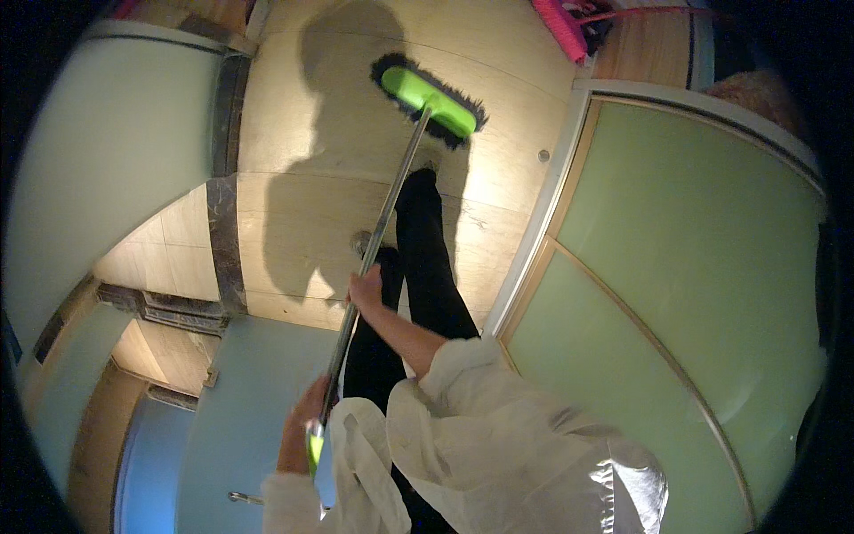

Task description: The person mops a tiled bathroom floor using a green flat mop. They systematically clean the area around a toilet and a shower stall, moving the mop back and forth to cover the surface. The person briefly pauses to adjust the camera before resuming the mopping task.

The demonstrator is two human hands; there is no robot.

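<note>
Both hands grip one long-handled floor mop or brush. Its bright green head (430, 100) has a dark shaggy fringe and appears to rest on the tiled floor (280, 233) ahead of my feet. A metal pole (393, 190) slants from the head down towards my body. Partway along the pole, my right hand (365, 288) is wrapped around it. Lower in the picture, my left hand (313, 404) holds the pole close to its green end grip (315, 450).
A green-panelled sliding door (667, 187) runs along the right. On the left are a pale panel (127, 133) and a dark stone sill (227, 247). A pink brush-like object (564, 30) lies at the top right. A small round drain or fitting (544, 155) sits in the floor.
</note>
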